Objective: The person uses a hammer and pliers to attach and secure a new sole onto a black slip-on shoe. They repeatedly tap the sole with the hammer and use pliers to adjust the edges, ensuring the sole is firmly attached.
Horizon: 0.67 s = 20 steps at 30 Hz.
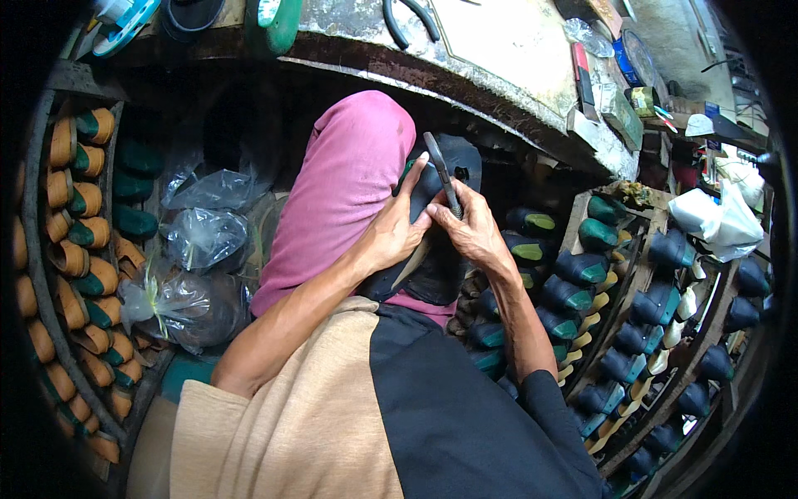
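Note:
A dark shoe rests at my lap beside my pink-clad knee, with a bit of green showing at its side. My left hand is closed on the shoe's near side, its index finger stretched along it and the thumb close to my other hand. In my right hand is a slim dark metal tool, gripped near its lower end and slanting up across the shoe. The tool's lower end is hidden in my fingers, so its exact kind is unclear. More dark material lies below my hands.
Racks of tan shoes on green lasts stand at the left, and racks of dark shoes at the right. Clear plastic bags lie beside my leg. Ahead is a worn workbench with a red-and-black tool near its edge.

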### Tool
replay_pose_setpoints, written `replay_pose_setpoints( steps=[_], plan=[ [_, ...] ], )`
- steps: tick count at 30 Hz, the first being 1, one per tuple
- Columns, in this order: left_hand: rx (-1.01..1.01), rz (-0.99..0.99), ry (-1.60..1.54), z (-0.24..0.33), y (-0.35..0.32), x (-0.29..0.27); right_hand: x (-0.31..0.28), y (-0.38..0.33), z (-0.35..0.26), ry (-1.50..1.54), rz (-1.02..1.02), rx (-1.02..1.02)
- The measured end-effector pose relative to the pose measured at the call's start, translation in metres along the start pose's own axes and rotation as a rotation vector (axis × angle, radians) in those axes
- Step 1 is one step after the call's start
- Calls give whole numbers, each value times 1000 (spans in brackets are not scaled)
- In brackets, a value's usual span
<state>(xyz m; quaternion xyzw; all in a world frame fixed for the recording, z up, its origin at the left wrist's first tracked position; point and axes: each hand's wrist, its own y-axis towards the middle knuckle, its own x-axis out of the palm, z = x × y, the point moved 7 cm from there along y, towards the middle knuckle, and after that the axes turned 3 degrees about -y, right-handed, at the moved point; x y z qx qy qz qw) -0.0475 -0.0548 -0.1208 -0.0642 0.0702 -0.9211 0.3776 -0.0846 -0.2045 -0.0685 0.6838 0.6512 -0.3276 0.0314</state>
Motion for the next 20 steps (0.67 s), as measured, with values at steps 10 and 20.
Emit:
replay_pose_setpoints(
  steps=[10,20],
  plan=[
    [67,13,82,1,0,-6,13,-92,-43,220,12,271],
    [-14,-15,139,-3,5,-1,2,-84,-64,342,72,247]
  ],
)
